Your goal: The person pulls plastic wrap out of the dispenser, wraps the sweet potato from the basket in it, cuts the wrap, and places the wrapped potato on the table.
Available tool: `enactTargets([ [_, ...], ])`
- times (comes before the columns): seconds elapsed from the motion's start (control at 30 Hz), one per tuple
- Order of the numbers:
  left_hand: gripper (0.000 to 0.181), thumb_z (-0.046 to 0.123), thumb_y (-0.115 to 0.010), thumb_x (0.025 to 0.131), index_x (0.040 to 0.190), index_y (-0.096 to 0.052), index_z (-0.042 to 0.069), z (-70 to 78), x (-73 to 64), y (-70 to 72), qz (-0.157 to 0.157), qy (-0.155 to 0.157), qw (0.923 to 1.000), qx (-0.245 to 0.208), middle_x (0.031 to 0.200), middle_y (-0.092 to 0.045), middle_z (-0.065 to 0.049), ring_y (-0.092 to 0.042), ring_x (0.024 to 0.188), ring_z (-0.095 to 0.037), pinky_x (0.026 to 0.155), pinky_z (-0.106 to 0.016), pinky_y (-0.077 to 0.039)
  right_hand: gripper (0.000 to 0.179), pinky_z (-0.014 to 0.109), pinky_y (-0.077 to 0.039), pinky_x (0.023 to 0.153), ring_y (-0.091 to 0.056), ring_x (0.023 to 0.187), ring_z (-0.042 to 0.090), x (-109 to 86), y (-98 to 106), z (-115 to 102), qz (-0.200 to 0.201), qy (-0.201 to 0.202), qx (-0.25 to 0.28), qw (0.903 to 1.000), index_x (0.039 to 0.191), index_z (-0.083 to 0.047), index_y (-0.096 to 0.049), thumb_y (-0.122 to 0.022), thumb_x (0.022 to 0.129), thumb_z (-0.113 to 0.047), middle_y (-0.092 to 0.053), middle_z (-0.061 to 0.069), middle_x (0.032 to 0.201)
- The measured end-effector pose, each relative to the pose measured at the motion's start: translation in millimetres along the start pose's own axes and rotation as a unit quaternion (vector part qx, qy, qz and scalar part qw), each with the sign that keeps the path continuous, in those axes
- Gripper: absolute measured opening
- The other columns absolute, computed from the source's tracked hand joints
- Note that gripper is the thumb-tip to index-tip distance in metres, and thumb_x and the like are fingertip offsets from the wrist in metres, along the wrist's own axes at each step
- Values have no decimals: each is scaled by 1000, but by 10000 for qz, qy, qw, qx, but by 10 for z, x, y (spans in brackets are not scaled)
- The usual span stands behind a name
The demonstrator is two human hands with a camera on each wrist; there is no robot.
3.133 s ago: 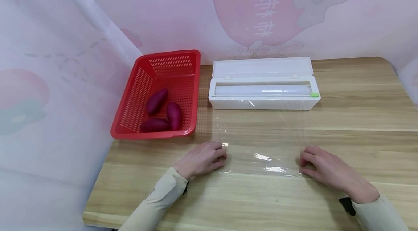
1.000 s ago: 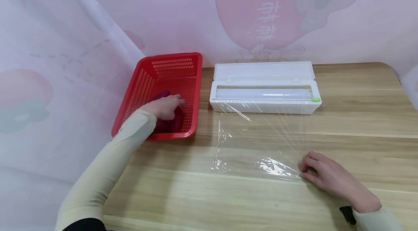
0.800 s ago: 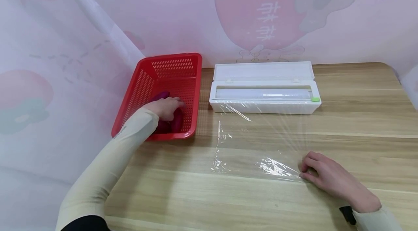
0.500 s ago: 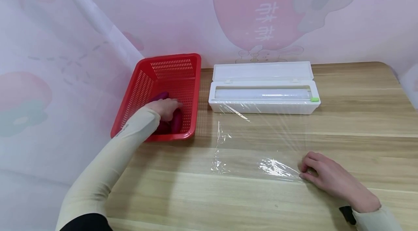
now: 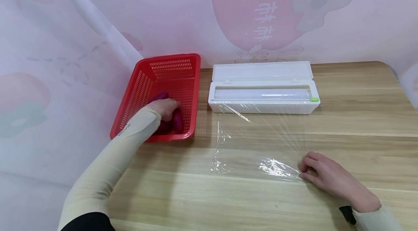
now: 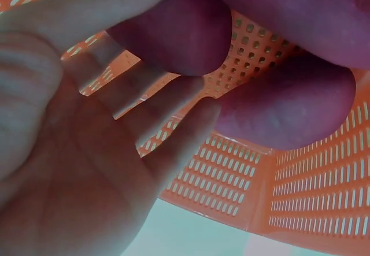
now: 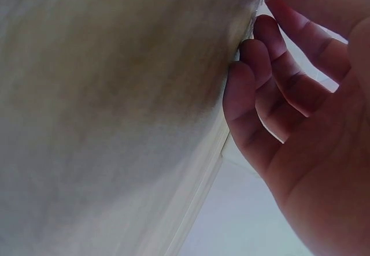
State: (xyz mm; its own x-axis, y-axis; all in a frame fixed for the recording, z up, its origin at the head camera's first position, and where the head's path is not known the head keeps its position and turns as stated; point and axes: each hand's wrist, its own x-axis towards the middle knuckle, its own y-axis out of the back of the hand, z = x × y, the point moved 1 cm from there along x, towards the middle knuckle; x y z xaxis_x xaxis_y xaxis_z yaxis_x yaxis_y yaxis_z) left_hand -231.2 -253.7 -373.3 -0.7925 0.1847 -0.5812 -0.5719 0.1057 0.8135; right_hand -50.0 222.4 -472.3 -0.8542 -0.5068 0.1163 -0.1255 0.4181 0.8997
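Inside the red plastic basket (image 5: 191, 133), my left hand (image 5: 165, 109) reaches down among purple sweet potatoes. One sweet potato (image 6: 176, 33) lies between thumb and fingers in the left wrist view; the fingertips are partly hidden behind it. Another sweet potato (image 6: 289, 108) is just past the little finger, and a third (image 6: 306, 7) fills the top right. My right hand (image 5: 326, 174) pinches the near right corner of the clear cling film (image 5: 254, 147) between thumb and index finger. The film stretches over the table from a roll (image 5: 261, 94) in a white dispenser box (image 5: 261, 108).
The dispenser's lid (image 5: 261, 72) stands raised at the back, and a green cutter slider (image 5: 314, 99) sits at its right end. A printed pink-and-white sheet (image 5: 163, 13) covers the walls behind and left of the wooden table (image 5: 359, 114).
About three seconds ago both hands held the film's near corners. My left hand has since let go and moved into the basket, where a sweet potato shifts slightly. My right hand has stayed put.
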Motion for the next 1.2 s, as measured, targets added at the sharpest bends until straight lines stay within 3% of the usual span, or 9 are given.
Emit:
enactTargets([
  [0.17, 47, 8, -69, 85, 129, -55, 15, -10, -47, -3, -81, 351, 9980, -521, 101, -63, -7, -58, 87, -22, 65, -29, -49, 29, 23, -44, 63, -45, 75, -4, -3, 6, -2, 46, 46, -35, 10000, 80, -31, -58, -82, 73, -16, -50, -20, 85],
  [0.3, 54, 7, -77, 76, 125, -58, 18, -19, -37, 12, -64, 312, 9989, -356, 98, -63, -5, -57, 88, -23, 62, -29, -48, 28, 23, -44, 63, -45, 75, -4, -5, -1, 2, 64, 85, -49, 9999, 80, -31, -59, -82, 74, -17, -50, -20, 85],
  [0.4, 57, 8, -81, 72, 124, -60, 19, -26, -8, 22, -35, 18, 10000, 89, 93, -65, -4, -55, 88, -23, 68, -32, -46, 27, 23, -44, 63, -45, 75, -4, -5, -4, 5, 72, 102, -50, 9999, 80, -31, -59, -82, 74, -17, -51, -20, 85],
  [0.5, 56, 12, -80, 74, 126, -60, 20, -28, 13, 28, -105, -131, 9997, 203, 95, -67, -4, -56, 91, -23, 78, -37, -47, 27, 23, -44, 63, -44, 74, -5, -4, 1, 1, 103, 112, -50, 9999, 79, -31, -59, -82, 74, -17, -51, -20, 85],
  [0.7, 64, 17, -78, 77, 136, -54, 18, -28, -33, 54, -210, -64, 9996, -151, 111, -64, -7, -52, 104, -28, 92, -46, -46, 27, 23, -44, 62, -45, 74, -4, -3, -2, -4, 83, 111, -33, 9999, 79, -30, -59, -82, 74, -18, -51, -20, 85],
  [0.93, 88, 30, -86, 66, 143, -45, 22, -62, -192, 130, 149, 297, 9988, -364, 125, -46, -11, -45, 113, -32, 88, -52, -52, 28, 22, -44, 63, -44, 74, -5, 8, 9, -12, 158, 186, -40, 9997, 79, -31, -59, -82, 73, -16, -50, -20, 84],
  [1.1, 87, 32, -81, 73, 147, -37, 15, -45, -314, 206, 391, 318, 9985, -228, 132, -38, -18, -50, 110, -36, 90, -56, -50, 29, 22, -45, 63, -44, 74, -5, 2, 11, -2, 168, 204, 2, 9997, 79, -30, -58, -82, 73, -15, -50, -20, 84],
  [1.2, 82, 32, -79, 76, 144, -39, 12, -50, -354, 247, 510, 337, 9979, -208, 133, -42, -19, -50, 110, -35, 92, -56, -50, 29, 22, -45, 63, -44, 74, -5, -5, 4, -3, 121, 189, 69, 9997, 79, -30, -58, -82, 73, -16, -50, -20, 84],
])
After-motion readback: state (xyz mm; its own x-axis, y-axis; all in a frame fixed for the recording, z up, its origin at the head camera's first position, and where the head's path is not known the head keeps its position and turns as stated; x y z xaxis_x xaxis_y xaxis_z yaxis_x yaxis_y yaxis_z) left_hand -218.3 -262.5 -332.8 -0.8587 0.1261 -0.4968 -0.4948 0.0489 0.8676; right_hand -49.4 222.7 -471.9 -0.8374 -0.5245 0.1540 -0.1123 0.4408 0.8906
